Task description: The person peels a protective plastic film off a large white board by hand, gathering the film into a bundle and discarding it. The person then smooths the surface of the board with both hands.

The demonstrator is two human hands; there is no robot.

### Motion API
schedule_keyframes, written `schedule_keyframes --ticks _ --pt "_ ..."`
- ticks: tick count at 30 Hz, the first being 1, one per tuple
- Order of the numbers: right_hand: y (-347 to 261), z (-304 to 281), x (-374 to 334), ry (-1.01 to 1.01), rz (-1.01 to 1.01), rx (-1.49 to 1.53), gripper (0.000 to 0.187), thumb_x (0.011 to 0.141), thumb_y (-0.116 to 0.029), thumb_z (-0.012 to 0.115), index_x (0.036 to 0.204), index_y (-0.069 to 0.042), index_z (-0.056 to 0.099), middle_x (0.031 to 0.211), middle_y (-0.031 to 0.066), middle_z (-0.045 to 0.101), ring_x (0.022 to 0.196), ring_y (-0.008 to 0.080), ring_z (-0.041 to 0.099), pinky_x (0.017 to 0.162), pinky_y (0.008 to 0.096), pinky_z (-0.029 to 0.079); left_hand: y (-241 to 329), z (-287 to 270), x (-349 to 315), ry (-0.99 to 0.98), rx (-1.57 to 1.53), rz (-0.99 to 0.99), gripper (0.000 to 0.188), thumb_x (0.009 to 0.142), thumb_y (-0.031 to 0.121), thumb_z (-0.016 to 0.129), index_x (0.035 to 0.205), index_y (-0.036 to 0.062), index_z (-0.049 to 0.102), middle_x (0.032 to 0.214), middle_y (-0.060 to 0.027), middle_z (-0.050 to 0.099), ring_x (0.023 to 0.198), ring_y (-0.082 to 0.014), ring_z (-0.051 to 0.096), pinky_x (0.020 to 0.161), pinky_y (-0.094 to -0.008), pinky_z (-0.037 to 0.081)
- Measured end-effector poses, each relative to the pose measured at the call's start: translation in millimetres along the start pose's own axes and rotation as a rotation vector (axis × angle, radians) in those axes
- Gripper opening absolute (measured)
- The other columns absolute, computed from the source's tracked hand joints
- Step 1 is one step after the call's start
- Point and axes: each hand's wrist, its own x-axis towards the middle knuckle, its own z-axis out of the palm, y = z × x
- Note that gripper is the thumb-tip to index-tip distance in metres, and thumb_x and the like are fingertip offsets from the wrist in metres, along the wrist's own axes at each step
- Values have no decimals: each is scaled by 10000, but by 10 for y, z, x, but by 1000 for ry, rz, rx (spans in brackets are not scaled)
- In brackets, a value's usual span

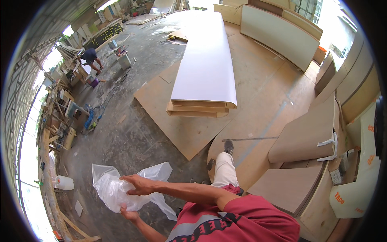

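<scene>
A bunched clear plastic sheet (111, 191) is gathered between my two hands at the lower left, its loose ends trailing off to the right. My right hand (139, 184) reaches across and grips the bundle from above, thumb and fingers pressed into the folds. Underneath, my left hand (129, 213) is closed on the lower side of the same sheet, with part of its fingers hidden by the plastic. Ahead of me lies a long white panel assembly (203, 68) with a rounded edge, resting on brown boards (161, 109) on the floor.
Stacked brown boards (290, 185) and a curved brown panel (306, 129) stand close on my right. A white panel (278, 38) leans at the far right. On the left are a white jug (64, 182) and a wooden rail (50, 177). Another person (89, 56) bends down farther off.
</scene>
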Motion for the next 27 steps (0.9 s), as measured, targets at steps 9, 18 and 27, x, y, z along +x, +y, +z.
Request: schedule_keyframes --ticks 9,18,27 --pt "450 30 431 435 95 187 471 859 -80 733 1284 14 552 1052 157 706 977 269 684 849 395 528 526 15 -89 339 178 303 870 933 573 484 1581 49 234 1531 -215 392 1472 -351 304 1181 -572 173" --pt "617 283 605 259 368 388 265 923 -203 695 1088 -1 646 1032 70 662 891 204 620 773 346 490 -122 862 430 289 -463 -145 914 977 702 412 1580 40 229 1595 -185 313 1457 -337 339 1204 -467 281" --pt "945 -464 1488 -71 -40 -356 247 835 -184 713 1011 -11 715 1230 145 594 1180 326 529 1010 447 417 -477 -35 1768 395 -145 -269 593 948 363 607 1334 -84 546 1274 -202 603 1074 -311 643 896 -434 546"
